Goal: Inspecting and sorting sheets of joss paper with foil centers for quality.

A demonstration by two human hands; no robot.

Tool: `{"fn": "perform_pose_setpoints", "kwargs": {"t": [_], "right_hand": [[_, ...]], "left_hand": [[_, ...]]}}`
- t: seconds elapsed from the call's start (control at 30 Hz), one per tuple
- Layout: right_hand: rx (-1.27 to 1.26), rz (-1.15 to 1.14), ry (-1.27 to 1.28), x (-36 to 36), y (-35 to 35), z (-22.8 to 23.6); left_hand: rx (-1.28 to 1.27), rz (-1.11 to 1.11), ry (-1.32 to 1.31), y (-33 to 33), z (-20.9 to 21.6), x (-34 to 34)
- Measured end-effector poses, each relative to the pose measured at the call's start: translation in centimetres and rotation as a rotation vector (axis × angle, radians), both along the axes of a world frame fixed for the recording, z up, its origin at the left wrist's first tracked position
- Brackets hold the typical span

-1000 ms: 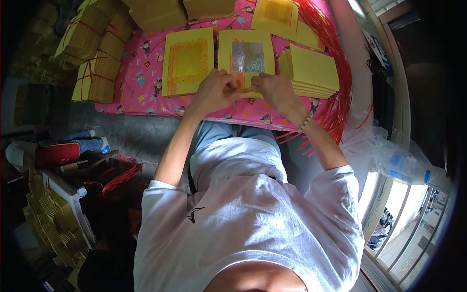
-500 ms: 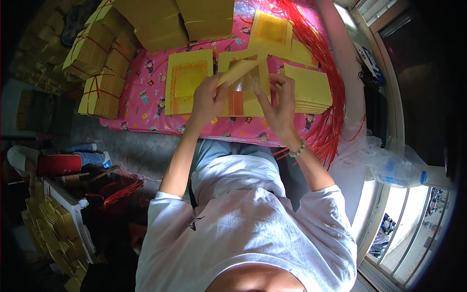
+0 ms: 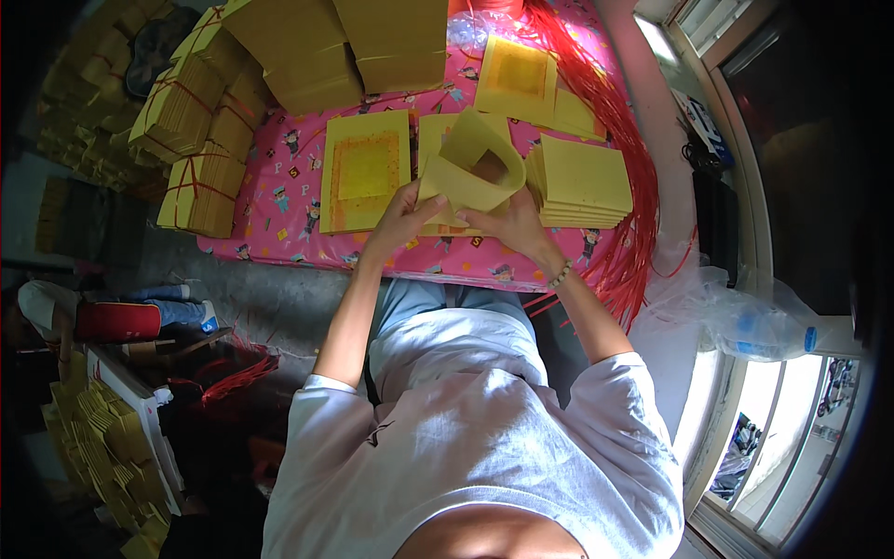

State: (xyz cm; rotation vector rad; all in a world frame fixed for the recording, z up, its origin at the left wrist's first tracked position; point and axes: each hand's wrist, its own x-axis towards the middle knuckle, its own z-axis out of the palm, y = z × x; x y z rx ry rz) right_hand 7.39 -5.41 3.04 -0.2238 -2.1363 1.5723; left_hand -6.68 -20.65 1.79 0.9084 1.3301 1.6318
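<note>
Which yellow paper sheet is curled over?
The yellow paper sheet looped between left hand and right hand; the orange-bordered yellow sheet to its left lies flat.

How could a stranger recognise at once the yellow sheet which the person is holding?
Find the pink patterned tablecloth. Toward its near edge, the left hand and the right hand hold the yellow sheet. It curls upward into a loop, whereas the orange-bordered sheet on its left lies flat.
</note>
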Motion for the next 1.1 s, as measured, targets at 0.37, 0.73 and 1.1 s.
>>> {"fn": "perform_pose_setpoints", "kwargs": {"t": [0.37, 0.73, 1.1], "right_hand": [[-0.024, -0.037, 0.028, 0.4, -0.7, 1.8], [-0.348, -0.106, 0.072, 1.0, -1.0, 2.7], [-0.713, -0.052, -0.112, 0.8, 0.3, 4.3]], "left_hand": [[0.136, 0.480, 0.606, 2.1, 1.2, 1.0], [0.106, 0.172, 0.056, 1.5, 4.6, 2.8], [-0.111, 0.084, -0.273, 2.3, 7.4, 2.3]]}}
